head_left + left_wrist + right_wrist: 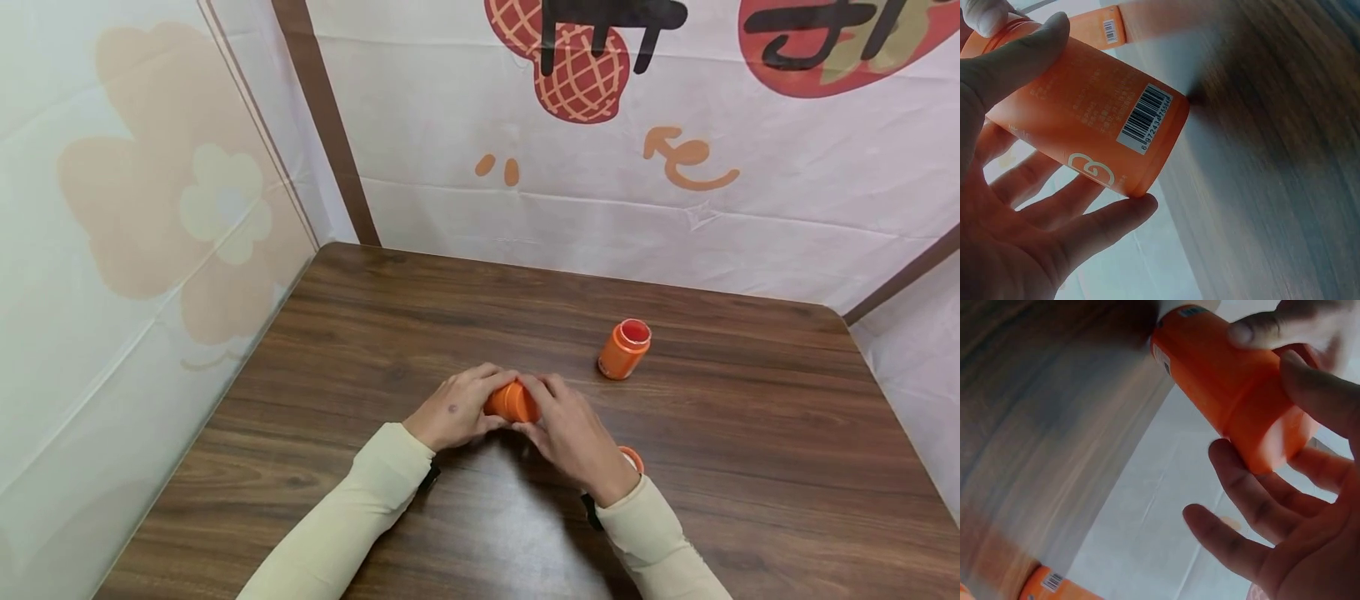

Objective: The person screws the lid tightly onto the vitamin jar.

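Note:
An orange plastic jar (513,402) is held between both hands close over the table, tilted on its side in the head view. My left hand (457,408) grips its body; in the left wrist view a barcode and pale print show on the jar body (1094,103), with the thumb across it and the fingers beneath. At the other end my right hand (570,433) holds the orange lid (1272,428) between thumb and fingers. In the right wrist view the lid sits on the jar's mouth, and two right fingers are spread away from it.
A second orange jar (624,350) stands uncapped behind my right hand, red inside. An orange ring-edged lid (633,458) lies partly hidden by my right wrist. The brown wood-grain table (360,333) meets printed cloth walls (420,208) at the back and left.

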Demonstrator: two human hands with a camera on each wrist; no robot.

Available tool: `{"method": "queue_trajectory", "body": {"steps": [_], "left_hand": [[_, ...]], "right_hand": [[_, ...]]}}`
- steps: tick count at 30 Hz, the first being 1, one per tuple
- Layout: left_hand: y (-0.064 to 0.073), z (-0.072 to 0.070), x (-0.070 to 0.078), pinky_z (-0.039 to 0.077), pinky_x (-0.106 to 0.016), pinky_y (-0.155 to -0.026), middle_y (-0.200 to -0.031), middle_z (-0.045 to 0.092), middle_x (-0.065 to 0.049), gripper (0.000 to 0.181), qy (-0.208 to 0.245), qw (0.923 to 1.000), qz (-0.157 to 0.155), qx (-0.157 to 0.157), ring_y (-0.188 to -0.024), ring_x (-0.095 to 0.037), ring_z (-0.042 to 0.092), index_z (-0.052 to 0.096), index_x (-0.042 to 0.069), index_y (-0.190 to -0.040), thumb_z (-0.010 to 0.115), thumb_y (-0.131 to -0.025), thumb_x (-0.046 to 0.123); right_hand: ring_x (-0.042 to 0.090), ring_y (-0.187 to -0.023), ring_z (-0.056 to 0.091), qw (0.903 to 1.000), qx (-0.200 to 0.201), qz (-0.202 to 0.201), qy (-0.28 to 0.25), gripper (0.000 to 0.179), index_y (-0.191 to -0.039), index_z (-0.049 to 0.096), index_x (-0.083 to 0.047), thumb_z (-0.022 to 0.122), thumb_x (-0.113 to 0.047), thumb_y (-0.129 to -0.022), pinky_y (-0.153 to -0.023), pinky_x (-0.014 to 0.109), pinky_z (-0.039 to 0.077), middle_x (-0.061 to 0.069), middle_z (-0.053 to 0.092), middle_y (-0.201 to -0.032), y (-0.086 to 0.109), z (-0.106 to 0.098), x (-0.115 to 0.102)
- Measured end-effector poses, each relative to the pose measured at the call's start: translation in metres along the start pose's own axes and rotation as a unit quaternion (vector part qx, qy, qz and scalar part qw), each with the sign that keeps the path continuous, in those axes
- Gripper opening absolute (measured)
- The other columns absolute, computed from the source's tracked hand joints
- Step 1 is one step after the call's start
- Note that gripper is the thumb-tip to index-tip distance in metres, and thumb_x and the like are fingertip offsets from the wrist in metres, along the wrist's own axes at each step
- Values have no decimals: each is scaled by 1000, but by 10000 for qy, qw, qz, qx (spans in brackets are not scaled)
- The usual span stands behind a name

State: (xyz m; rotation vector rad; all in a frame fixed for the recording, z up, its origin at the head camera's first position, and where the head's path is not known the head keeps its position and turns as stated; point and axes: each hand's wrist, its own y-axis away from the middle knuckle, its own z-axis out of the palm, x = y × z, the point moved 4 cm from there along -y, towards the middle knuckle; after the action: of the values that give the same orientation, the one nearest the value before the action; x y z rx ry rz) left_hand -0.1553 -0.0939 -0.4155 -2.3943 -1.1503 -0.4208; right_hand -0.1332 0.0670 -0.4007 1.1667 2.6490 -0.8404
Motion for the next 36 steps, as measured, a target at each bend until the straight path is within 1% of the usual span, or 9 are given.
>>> {"method": "queue_trajectory", "body": {"steps": [7,11,15,18,21,24,27,32,36], "left_hand": [[1,-5,-1,54,-39,-89,-121,58,-9,61,299,9994,-139,-85,-104,-23,63,56,5,-135,84,-81,9],[0,-6,-4,53,-40,-92,-118,51,-9,60,459,9983,-351,-52,-104,-23,60,55,4,-135,82,-82,5],[-1,-7,-11,51,-40,-95,-119,53,-9,59,741,9953,-620,59,-108,-23,60,54,1,-135,82,-83,8],[-3,-8,-18,51,-42,-96,-120,56,-9,59,886,9915,-939,178,-111,-24,60,54,1,-135,82,-84,11],[-4,-10,-24,50,-44,-96,-122,60,-10,60,992,9864,-1274,295,-113,-26,60,54,1,-136,82,-84,14],[-5,-12,-30,49,-44,-98,-126,62,-11,62,1143,9805,-1547,402,-117,-28,60,54,2,-136,83,-83,15],[-7,-12,-35,49,-45,-99,-130,62,-14,64,1265,9742,-1808,475,-119,-30,61,52,1,-136,83,-82,15],[-9,-11,-43,51,-46,-96,-132,60,-19,63,1417,9631,-2229,520,-116,-32,63,43,3,-135,80,-85,13],[-14,-13,-48,50,-46,-97,-134,58,-20,61,1413,9602,-2338,585,-116,-31,62,39,3,-134,78,-88,12]], "right_hand": [[28,-97,64,9959,-213,670,-571,70,-141,49,2,83,-17,-84,-80,42,55,16,58,-122,1,-1,-4],[30,-103,62,9899,-362,1033,-904,76,-147,41,4,81,-20,-87,-84,45,54,18,57,-126,0,-2,-5],[32,-108,62,9828,-581,1298,-1179,77,-149,38,5,79,-21,-88,-87,47,53,19,59,-127,-4,-2,-6],[33,-115,61,9805,-880,1306,-1178,78,-150,37,5,77,-23,-90,-93,47,51,20,59,-131,-8,1,-6],[33,-124,56,9809,-1162,1138,-1067,81,-153,32,4,75,-26,-92,-101,47,47,20,55,-139,-12,4,-6],[34,-131,50,9813,-1306,957,-1038,83,-156,27,2,74,-27,-93,-106,48,42,20,48,-146,-16,7,-5],[35,-130,51,9802,-1413,853,-1090,85,-157,24,0,73,-27,-93,-106,48,42,22,46,-147,-21,11,-4],[35,-131,50,9719,-1735,946,-1278,87,-159,18,-2,71,-28,-95,-106,49,42,24,44,-148,-32,18,2],[37,-133,48,9635,-1969,1124,-1424,89,-160,15,-5,71,-28,-95,-107,52,40,23,42,-150,-42,18,10]]}}
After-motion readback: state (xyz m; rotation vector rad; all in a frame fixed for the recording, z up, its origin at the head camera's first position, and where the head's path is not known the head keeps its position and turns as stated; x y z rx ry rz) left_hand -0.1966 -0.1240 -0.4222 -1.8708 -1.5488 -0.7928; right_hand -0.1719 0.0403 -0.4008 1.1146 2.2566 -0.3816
